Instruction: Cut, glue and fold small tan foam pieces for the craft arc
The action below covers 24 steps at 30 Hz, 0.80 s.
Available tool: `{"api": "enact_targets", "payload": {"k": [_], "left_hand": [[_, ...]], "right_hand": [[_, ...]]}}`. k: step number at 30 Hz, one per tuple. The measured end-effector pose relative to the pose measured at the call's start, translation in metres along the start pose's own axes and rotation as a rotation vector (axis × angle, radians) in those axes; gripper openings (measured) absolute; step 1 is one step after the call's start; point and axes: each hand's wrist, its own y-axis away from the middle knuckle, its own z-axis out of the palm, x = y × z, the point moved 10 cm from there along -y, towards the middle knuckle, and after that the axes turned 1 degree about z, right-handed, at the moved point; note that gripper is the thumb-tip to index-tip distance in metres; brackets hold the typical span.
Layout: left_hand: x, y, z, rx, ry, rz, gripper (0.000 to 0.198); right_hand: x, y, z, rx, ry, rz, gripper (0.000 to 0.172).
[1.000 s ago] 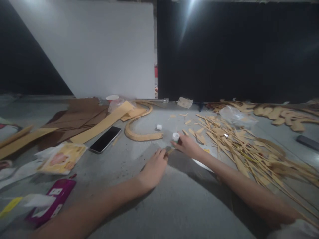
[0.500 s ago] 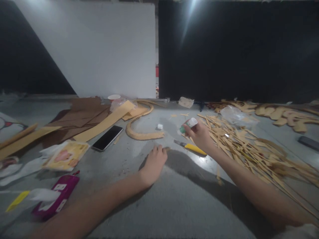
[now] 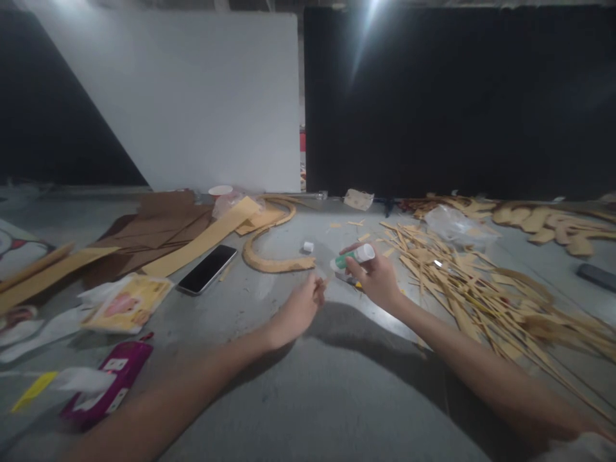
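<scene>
In my right hand [image 3: 381, 277] is a small green-and-white glue bottle [image 3: 353, 256], gripped with the fingers around it and tilted, its narrow end pointing left and down. Close by on the left, my left hand [image 3: 299, 307] pinches a small tan piece [image 3: 326, 282] at its fingertips, mostly hidden. Just beyond that hand lies the end of a curved tan strip [image 3: 279, 264]. A little white cap [image 3: 308, 246] stands on the table past it. Beneath my right hand a yellow cutter knife [image 3: 359, 285] is largely covered.
A phone [image 3: 208, 269] lies left, near brown sheets [image 3: 144, 224] and a long tan strip [image 3: 202, 239]. A tissue pack [image 3: 129, 303] and purple case [image 3: 128, 366] are nearer. Thin tan offcuts [image 3: 471, 282] and a clear plastic bag [image 3: 455, 226] spread right. Upright panels [image 3: 192, 96] stand behind.
My right hand has come left and lower with the bottle, which is now tilted flatter and covers most of the knife. My left hand has risen slightly, bringing the tan piece up near the bottle.
</scene>
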Motion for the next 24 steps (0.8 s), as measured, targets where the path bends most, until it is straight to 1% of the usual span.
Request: {"api": "enact_targets", "payload": {"k": [2, 5, 7, 10, 12, 14, 16, 19, 24], "left_hand": [[-0.004, -0.006, 0.001, 0.01, 0.219, -0.015, 0.016], [-0.007, -0.01, 0.001, 0.022, 0.316, -0.015, 0.028], [-0.013, -0.011, 0.003, 0.002, 0.331, -0.049, 0.033], [-0.025, -0.012, 0.008, -0.042, 0.34, -0.155, 0.031], [-0.033, -0.012, 0.016, -0.126, 0.312, -0.246, 0.033], [-0.038, -0.012, 0.023, -0.218, 0.281, -0.307, 0.035], [-0.039, -0.013, 0.027, -0.261, 0.265, -0.321, 0.035], [-0.041, -0.017, 0.029, -0.272, 0.255, -0.325, 0.033], [-0.041, -0.019, 0.028, -0.262, 0.263, -0.3, 0.027]], "right_hand": [[-0.005, 0.004, -0.002, 0.034, 0.026, -0.026, 0.041], [-0.006, 0.008, 0.001, 0.032, 0.112, -0.036, 0.037], [0.0, 0.008, 0.005, 0.005, 0.137, -0.026, 0.036], [0.012, 0.007, 0.016, -0.07, 0.132, -0.01, 0.035], [0.02, 0.007, 0.027, -0.139, 0.142, -0.012, 0.032], [0.028, 0.009, 0.039, -0.21, 0.175, -0.016, 0.029], [0.034, 0.01, 0.051, -0.277, 0.215, -0.015, 0.028], [0.039, 0.011, 0.065, -0.356, 0.251, -0.018, 0.027], [0.036, 0.006, 0.077, -0.423, 0.265, -0.014, 0.027]]}}
